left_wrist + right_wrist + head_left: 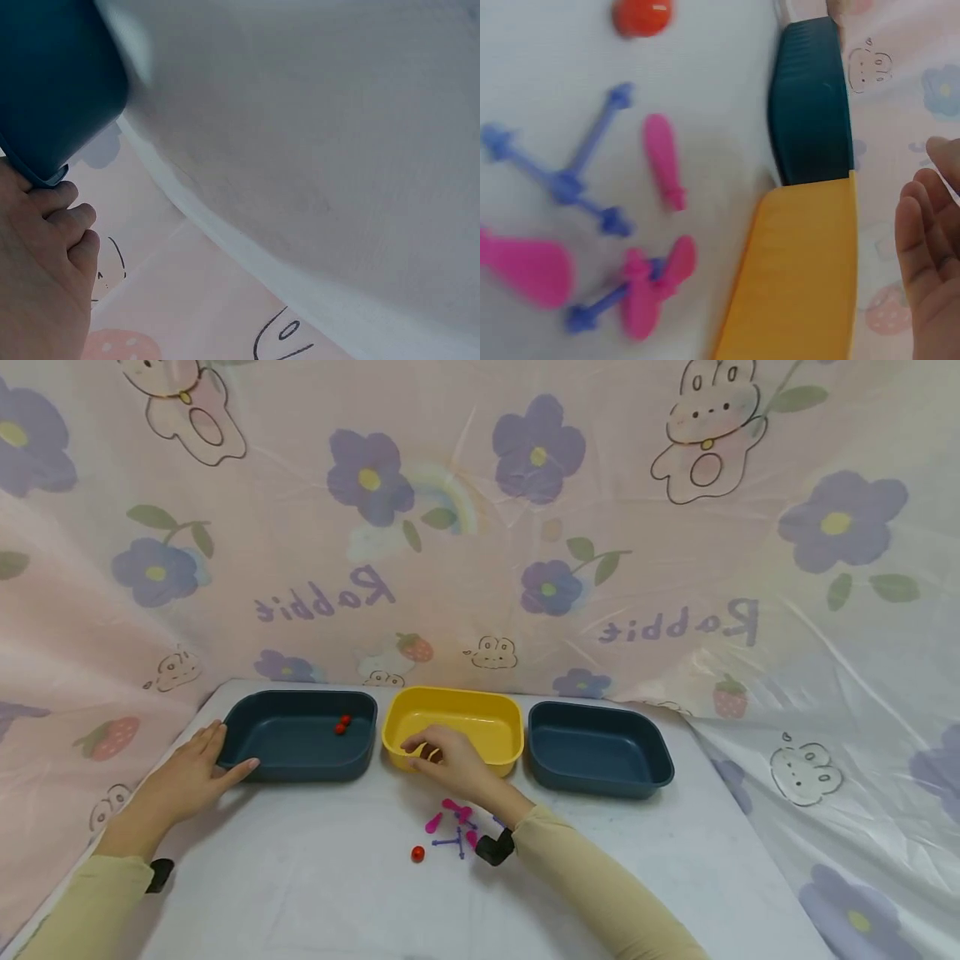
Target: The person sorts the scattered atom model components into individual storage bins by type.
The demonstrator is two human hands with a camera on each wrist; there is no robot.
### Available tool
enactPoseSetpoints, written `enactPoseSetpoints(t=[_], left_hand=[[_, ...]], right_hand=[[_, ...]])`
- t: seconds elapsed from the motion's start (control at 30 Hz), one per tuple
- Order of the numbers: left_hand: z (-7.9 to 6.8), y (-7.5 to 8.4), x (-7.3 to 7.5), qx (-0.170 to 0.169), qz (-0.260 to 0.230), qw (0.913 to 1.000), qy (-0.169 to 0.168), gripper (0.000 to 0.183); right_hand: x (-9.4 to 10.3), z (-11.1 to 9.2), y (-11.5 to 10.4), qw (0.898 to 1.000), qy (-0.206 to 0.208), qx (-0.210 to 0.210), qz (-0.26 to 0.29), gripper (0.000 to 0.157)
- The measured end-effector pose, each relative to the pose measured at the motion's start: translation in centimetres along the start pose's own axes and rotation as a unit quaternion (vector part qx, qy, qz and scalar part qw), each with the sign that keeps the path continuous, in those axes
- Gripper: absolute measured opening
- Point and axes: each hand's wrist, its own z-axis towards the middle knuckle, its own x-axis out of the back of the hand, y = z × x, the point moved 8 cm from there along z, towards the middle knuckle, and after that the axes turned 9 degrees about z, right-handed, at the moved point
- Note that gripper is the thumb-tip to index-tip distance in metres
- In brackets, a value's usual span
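While the right hand (457, 763) hovered above the yellow tray (491, 727), fingers loosely bent, seemingly empty, the left hand (182, 782) rested against the left blue tray (292, 745), fingers extended; red beads (341, 728) lay inside it, a loose bead (417, 854) near pink pieces (662, 157) and purple pieces (565, 187), a black wrist mount (492, 850) partly blocking these; right blue tray (600, 756) stood just beside the yellow

Mirrored "Rabbit" lettering (324, 597), twice, on backdrop (465, 589)
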Motion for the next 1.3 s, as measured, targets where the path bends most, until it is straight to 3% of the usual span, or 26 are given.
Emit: enactPoseSetpoints(t=[0.3,0.63,1.0,1.3], left_hand=[[-0.2,0.4,0.4,-0.004,-0.005,1.0,0.0,0.102],[-0.3,0.3,0.3,-0.005,-0.002,1.0,0.005,0.102],[-0.4,0.5,0.6,-0.001,0.001,0.9999,0.011,0.103],[-0.3,0.4,0.4,-0.002,-0.002,0.9999,0.012,0.102]], right_hand=[[-0.5,-3.3,-0.5,0.998,-0.055,0.01,-0.029,0.02],[-2.0,-6.1,-1.0,0.989,-0.117,0.06,-0.074,0.023],[-4.4,-7.8,0.0,0.973,-0.193,0.056,-0.114,0.018],[-5.8,-8.2,0.3,0.963,-0.221,0.062,-0.141,0.017]])
